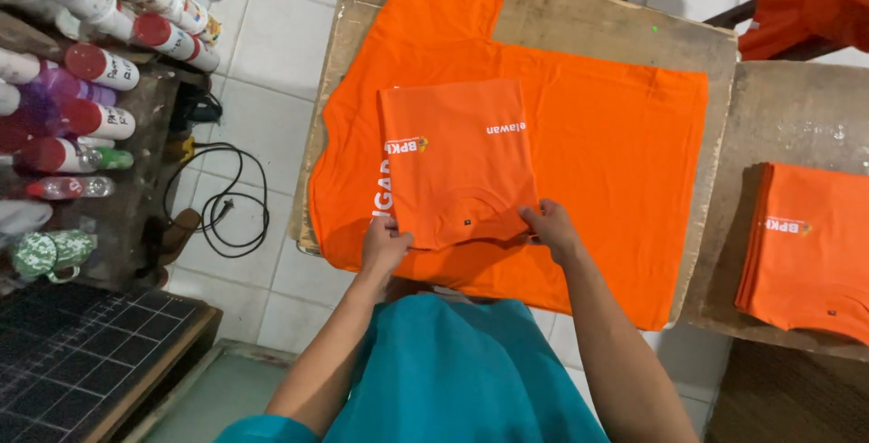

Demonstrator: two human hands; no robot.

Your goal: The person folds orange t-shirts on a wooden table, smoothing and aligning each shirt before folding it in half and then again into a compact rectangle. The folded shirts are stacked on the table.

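A folded orange shirt (pixel 457 158) with small white print lies on top of a spread-out orange shirt (pixel 606 135) that covers a worn wooden board (pixel 597 22). My left hand (pixel 385 246) grips the folded shirt's near left corner. My right hand (pixel 548 228) pinches its near right corner. Both hands rest at the near edge of the spread shirt, just above my teal top.
A stack of folded orange shirts (pixel 806 244) sits on a second board at the right. More orange cloth (pixel 815 0) hangs at the top right. At the left, a shelf holds several red-capped bottles (pixel 100 67), and a black cable (pixel 226 203) lies on the white tile floor.
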